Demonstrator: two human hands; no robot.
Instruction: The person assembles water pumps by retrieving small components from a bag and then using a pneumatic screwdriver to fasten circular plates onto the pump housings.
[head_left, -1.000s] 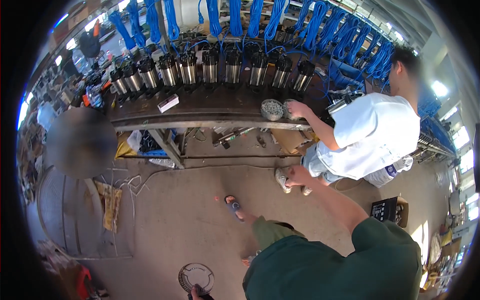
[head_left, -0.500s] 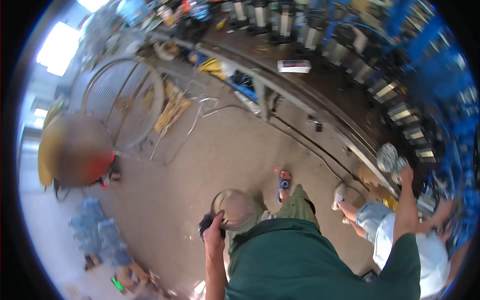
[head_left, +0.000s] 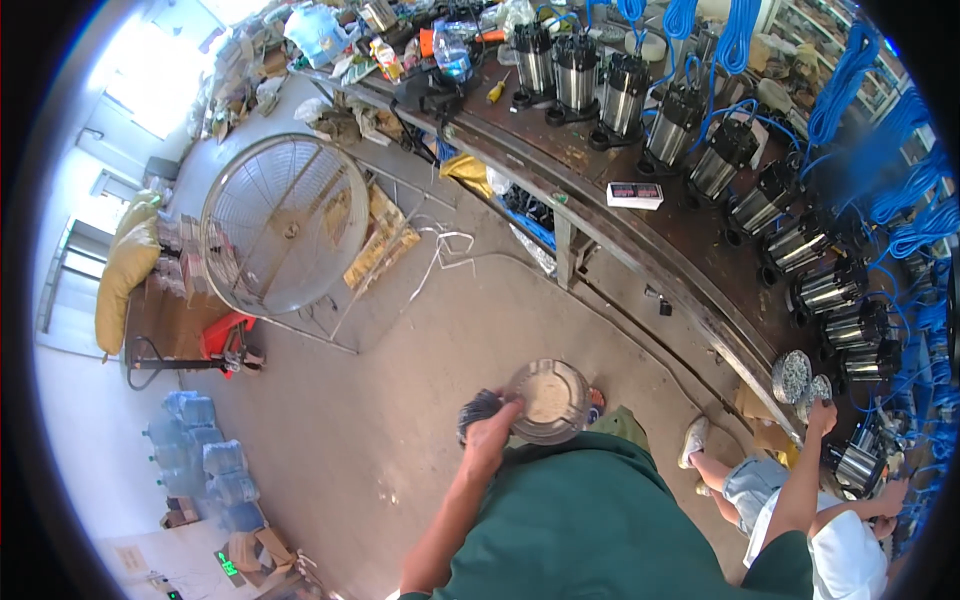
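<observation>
My left hand [head_left: 490, 432] is closed round the rim of a round, shallow, greyish dish-like part [head_left: 549, 402] with a pale tan centre, held in front of my green shirt. A dark, crinkled black bundle [head_left: 478, 412] shows at the same hand; its kind is unclear. At the bench edge on the right, the fingers of my right hand [head_left: 822, 418] close on a silvery, speckled round part [head_left: 815, 396]. A second silvery round piece [head_left: 792, 376] sits right beside it. Several steel submersible pumps [head_left: 720, 165] with black ends and blue cables stand along the bench.
The dark workbench [head_left: 560, 150] curves across the top and right, with a small white box [head_left: 634, 195] on it. A co-worker in a white shirt [head_left: 845, 555] stands close at right. Left are a large fan [head_left: 290, 230], a pallet truck [head_left: 190, 363] and water bottles [head_left: 200, 450].
My left hand has moved right and slightly up in the picture with the dish-like part. My right hand appears lower, still at the silvery part. The whole view has shifted and become sharper.
</observation>
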